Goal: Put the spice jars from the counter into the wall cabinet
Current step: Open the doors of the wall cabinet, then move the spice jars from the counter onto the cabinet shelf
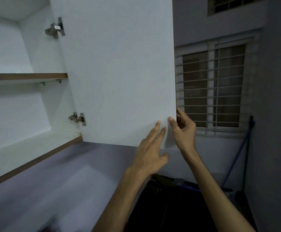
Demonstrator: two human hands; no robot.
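Observation:
The white wall cabinet [27, 143] stands open at the left, with bare shelves as far as I can see. Its white door [119, 72] is swung out toward me. My right hand [184, 129] grips the door's lower free corner, thumb on the inner face and fingers behind the edge. My left hand [150, 153] lies flat with fingers spread against the inner face of the door, just left of the right hand. No spice jars and no counter are in view.
Two metal hinges [77, 118] join the door to the cabinet side. A middle shelf [26, 76] divides the cabinet. Beyond the door is a barred window [213, 89]. A blue-handled broom [236, 158] leans at the right wall. Dark objects lie below my arms.

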